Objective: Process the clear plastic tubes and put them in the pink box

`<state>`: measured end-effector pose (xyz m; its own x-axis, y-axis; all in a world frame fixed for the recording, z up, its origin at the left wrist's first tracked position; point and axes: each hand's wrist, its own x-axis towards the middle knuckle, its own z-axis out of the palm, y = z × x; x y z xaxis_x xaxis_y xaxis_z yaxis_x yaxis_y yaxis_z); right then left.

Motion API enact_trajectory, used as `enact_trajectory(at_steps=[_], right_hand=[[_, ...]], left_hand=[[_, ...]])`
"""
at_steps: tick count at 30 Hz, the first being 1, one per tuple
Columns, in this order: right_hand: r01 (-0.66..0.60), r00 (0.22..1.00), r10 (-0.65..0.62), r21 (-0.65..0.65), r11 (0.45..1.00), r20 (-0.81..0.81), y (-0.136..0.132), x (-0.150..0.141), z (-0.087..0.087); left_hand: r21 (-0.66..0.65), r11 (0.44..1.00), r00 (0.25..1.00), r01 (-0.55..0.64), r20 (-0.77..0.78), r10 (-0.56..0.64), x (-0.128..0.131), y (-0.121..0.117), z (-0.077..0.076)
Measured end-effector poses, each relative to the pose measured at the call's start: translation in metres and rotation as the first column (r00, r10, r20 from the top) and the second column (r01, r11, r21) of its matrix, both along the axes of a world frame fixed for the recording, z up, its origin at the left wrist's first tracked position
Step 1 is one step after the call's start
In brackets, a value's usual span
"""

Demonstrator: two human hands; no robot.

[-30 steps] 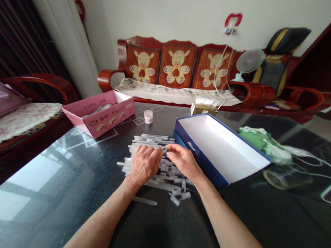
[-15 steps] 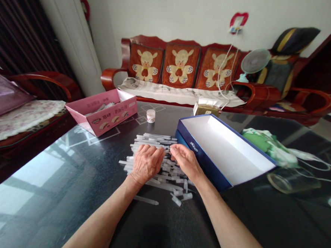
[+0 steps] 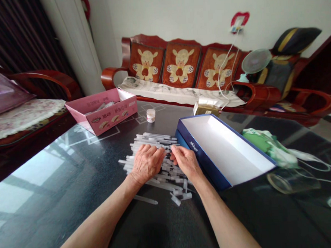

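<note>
On the dark table [image 3: 83, 196], the left hand [image 3: 147, 163] is curled over the pile of translucent pen pieces [image 3: 164, 178], the right hand [image 3: 185, 161] has its fingertips pinched beside it, left of the blue box [image 3: 225, 150], and what either grips, I cannot tell.

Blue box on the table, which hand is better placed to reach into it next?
The right hand, I'd judge: it is close beside the blue box, while the left hand is farther off, over the pile of white tubes.
</note>
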<state>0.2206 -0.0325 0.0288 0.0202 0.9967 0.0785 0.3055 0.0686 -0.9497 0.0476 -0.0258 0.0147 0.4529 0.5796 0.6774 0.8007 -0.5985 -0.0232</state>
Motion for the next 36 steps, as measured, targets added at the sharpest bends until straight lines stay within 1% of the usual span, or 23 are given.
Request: enact_trajectory(at_steps=[3, 7, 9, 14, 18, 20, 22, 25, 28, 31, 33, 36], right_hand=[[-0.023, 1.000, 0.023, -0.004, 1.000, -0.012, 0.000, 0.001, 0.000], [-0.093, 0.989, 0.089, -0.028, 0.995, -0.120, 0.001, 0.002, -0.002], [-0.101, 0.985, 0.093, -0.047, 0.994, -0.149, 0.002, 0.003, -0.005], [-0.038, 0.998, 0.035, -0.054, 0.998, -0.054, 0.002, 0.002, -0.005], [-0.103, 0.993, 0.101, -0.029, 0.994, -0.061, 0.002, 0.007, 0.001], [-0.112, 0.992, 0.111, -0.009, 0.994, -0.062, 0.004, 0.013, 0.002], [-0.080, 0.997, 0.081, 0.033, 0.996, -0.021, 0.008, 0.021, 0.001], [-0.038, 0.993, 0.026, 0.112, 0.993, 0.112, 0.011, 0.030, -0.003], [-0.093, 0.964, 0.051, 0.149, 0.984, 0.263, 0.010, 0.032, -0.003], [-0.166, 0.912, 0.068, 0.213, 0.963, 0.404, 0.007, 0.028, -0.002], [-0.169, 0.902, 0.055, 0.233, 0.958, 0.428, 0.007, 0.026, -0.003], [-0.126, 0.927, 0.025, 0.247, 0.961, 0.375, 0.007, 0.023, -0.006]], left_hand=[[-0.004, 1.000, 1.000, 0.000, -0.005, 0.000, 0.000, 0.000, 0.000], [-0.008, 1.000, 1.000, 0.001, -0.007, -0.001, -0.001, 0.001, -0.001], [-0.012, 1.000, 1.000, 0.002, -0.008, -0.002, -0.001, 0.001, -0.001], [-0.018, 1.000, 1.000, 0.003, -0.020, -0.003, 0.000, 0.000, -0.001], [-0.028, 1.000, 1.000, 0.007, -0.023, -0.008, -0.001, 0.001, -0.001], [-0.029, 1.000, 1.000, 0.004, -0.012, -0.004, -0.002, 0.001, -0.001], [-0.030, 1.000, 1.000, -0.001, -0.001, 0.001, -0.002, 0.002, -0.001], [-0.032, 0.999, 1.000, -0.004, -0.002, 0.004, -0.002, 0.002, -0.001], [-0.040, 0.999, 1.000, 0.003, -0.006, -0.003, -0.002, 0.002, -0.001], [-0.052, 0.999, 1.000, 0.016, 0.000, -0.016, -0.001, 0.003, 0.000], [-0.057, 0.998, 1.000, 0.024, 0.002, -0.024, -0.001, 0.003, 0.000], [-0.058, 0.998, 0.999, 0.035, -0.005, -0.035, -0.001, 0.004, -0.002]])
